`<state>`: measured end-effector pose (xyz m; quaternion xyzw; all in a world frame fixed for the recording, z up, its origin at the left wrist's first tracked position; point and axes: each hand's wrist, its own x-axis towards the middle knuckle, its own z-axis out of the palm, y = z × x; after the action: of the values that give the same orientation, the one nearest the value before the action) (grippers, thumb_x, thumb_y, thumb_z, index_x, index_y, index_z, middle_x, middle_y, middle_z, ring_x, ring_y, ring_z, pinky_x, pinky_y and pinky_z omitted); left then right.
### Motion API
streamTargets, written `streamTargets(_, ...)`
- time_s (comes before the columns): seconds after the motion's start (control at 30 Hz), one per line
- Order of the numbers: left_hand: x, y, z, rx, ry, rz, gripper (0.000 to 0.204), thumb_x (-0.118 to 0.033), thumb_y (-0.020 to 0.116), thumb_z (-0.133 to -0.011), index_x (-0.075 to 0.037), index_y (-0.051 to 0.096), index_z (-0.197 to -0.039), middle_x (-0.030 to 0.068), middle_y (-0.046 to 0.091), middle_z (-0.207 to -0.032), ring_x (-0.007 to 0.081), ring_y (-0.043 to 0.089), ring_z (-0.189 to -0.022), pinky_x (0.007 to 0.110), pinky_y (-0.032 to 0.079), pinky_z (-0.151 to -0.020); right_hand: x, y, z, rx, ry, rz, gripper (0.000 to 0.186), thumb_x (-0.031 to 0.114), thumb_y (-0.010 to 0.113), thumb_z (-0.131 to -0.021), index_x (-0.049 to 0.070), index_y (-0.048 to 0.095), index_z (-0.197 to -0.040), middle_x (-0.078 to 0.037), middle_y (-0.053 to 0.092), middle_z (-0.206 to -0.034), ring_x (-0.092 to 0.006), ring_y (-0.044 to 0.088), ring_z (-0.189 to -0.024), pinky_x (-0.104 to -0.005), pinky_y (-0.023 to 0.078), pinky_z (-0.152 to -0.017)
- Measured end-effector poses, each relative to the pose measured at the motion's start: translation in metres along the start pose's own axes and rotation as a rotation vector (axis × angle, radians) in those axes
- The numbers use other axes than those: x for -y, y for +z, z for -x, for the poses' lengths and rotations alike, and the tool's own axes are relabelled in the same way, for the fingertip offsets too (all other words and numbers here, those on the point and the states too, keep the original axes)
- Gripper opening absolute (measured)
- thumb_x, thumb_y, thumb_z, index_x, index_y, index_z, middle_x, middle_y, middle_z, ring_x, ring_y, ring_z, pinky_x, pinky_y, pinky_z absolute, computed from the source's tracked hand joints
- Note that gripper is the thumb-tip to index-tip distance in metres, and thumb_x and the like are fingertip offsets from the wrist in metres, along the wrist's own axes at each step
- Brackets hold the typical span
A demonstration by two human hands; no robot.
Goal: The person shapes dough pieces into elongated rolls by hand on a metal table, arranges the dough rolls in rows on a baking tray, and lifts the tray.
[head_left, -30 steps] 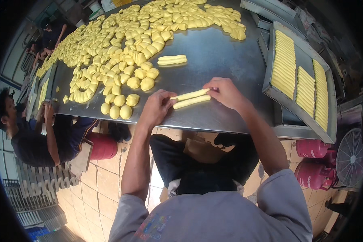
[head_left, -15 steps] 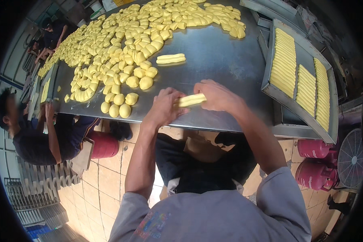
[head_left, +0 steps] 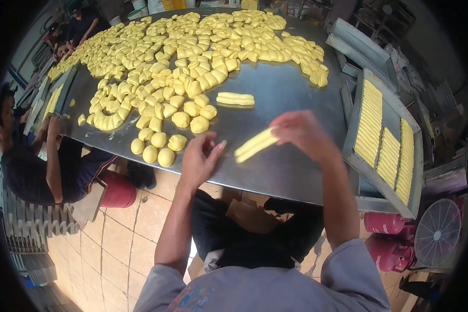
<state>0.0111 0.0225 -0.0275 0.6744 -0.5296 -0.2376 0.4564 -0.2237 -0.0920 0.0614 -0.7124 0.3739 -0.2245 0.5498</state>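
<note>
My right hand [head_left: 301,135] is pinched on the upper end of two joined yellow dough sticks [head_left: 249,147], which slant down-left over the steel table [head_left: 296,174]. My left hand [head_left: 200,161] is just left of them near the table's front edge, fingers apart and holding nothing. Another joined pair of sticks [head_left: 235,100] lies farther back. Round dough balls [head_left: 158,140] lie left of my left hand, with a large spread of cut dough pieces [head_left: 203,44] behind them.
At the right, a metal tray [head_left: 352,161] holds rows of dough sticks [head_left: 387,158], with other trays [head_left: 359,44] behind. A co-worker [head_left: 28,171] sits at the left, others at the back left. Pink gas cylinders [head_left: 387,249] and a fan [head_left: 437,234] stand below right.
Both hands were on the dough sticks; my left hand has let go, while my right hand has swung them rightward into a steeper slant. The camera view has shifted.
</note>
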Motion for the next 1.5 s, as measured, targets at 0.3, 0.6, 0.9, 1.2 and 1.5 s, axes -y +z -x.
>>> streamTargets(0.3,-0.009,0.009,0.001,-0.181,0.145,-0.092,0.019,-0.02,0.07,-0.08,-0.002,0.064,-0.084,0.0088,0.057,-0.07,0.026,0.055,-0.069,0.036,0.045,-0.062,0.044,-0.051,-0.099,-0.218,-0.051,-0.024,0.022,0.012,0.066,-0.082,-0.005,0.064,-0.096,-0.008,0.064,-0.089,-0.0095,0.06,-0.076,-0.0205,0.052,-0.069)
streamTargets(0.6,-0.009,0.008,0.0,-0.233,0.214,-0.125,0.012,-0.013,0.071,-0.078,-0.003,0.063,-0.078,0.0093,0.058,-0.068,0.0255,0.056,-0.065,0.035,0.044,-0.057,-0.024,-0.045,-0.197,-0.43,-0.123,0.801,0.031,0.016,0.065,-0.075,0.001,0.065,-0.102,-0.02,0.066,-0.087,-0.0325,0.064,-0.088,-0.037,0.051,-0.079)
streamTargets(0.9,-0.004,0.01,0.0,-0.218,0.204,-0.148,0.011,-0.011,0.07,-0.078,-0.002,0.063,-0.078,0.01,0.059,-0.069,0.026,0.056,-0.066,0.035,0.045,-0.057,-0.05,0.016,-0.277,-0.173,-0.378,0.846,0.041,0.004,0.066,-0.071,0.005,0.059,-0.111,-0.02,0.059,-0.112,-0.0348,0.056,-0.106,-0.0389,0.046,-0.091)
streamTargets(1.2,-0.009,0.007,-0.001,-0.223,0.193,-0.158,0.012,-0.013,0.069,-0.079,-0.003,0.063,-0.076,0.009,0.059,-0.068,0.025,0.056,-0.065,0.035,0.045,-0.057,-0.071,-0.045,-0.213,-0.449,0.021,-0.607,0.031,0.006,0.055,-0.081,-0.006,0.053,-0.109,-0.015,0.059,-0.108,-0.0242,0.061,-0.089,-0.0337,0.054,-0.078)
streamTargets(1.5,-0.02,0.005,-0.005,-0.047,-0.001,-0.136,0.03,-0.029,0.061,-0.088,-0.002,0.063,-0.101,0.0088,0.066,-0.088,0.0244,0.062,-0.078,0.036,0.048,-0.071,-0.021,-0.023,-0.042,-0.087,-0.131,-0.969,0.038,0.016,0.045,-0.086,-0.005,0.049,-0.118,-0.018,0.058,-0.113,-0.0294,0.062,-0.097,-0.0374,0.055,-0.081)
